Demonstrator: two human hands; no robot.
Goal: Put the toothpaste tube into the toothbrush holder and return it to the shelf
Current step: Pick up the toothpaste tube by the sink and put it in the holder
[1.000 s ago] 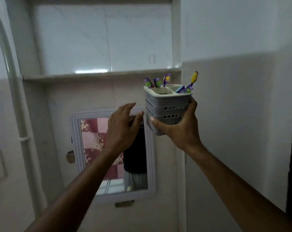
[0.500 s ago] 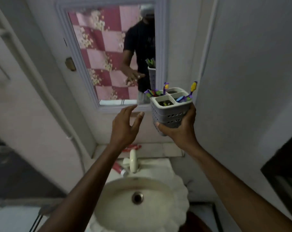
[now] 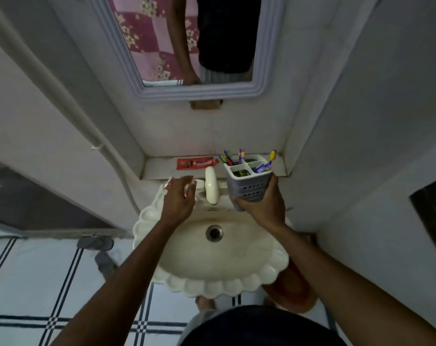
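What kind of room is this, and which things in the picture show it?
Most likely a small home bathroom. A scalloped wash basin with a tap sits under a wall mirror, and the right hand holds a toothbrush holder near a red toothpaste tube on the ledge.

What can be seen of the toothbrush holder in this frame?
The toothbrush holder is a pale grey, plastic-looking box with rows of small round holes in its walls and a top split into four compartments. It is held roughly upright above the back right of the sink, off any surface, gripped around its lower part by the right hand. Purple-and-green toothbrushes stick up from its rear compartments and a yellow-headed one from the right. The front-left compartment shows something dark that cannot be made out.
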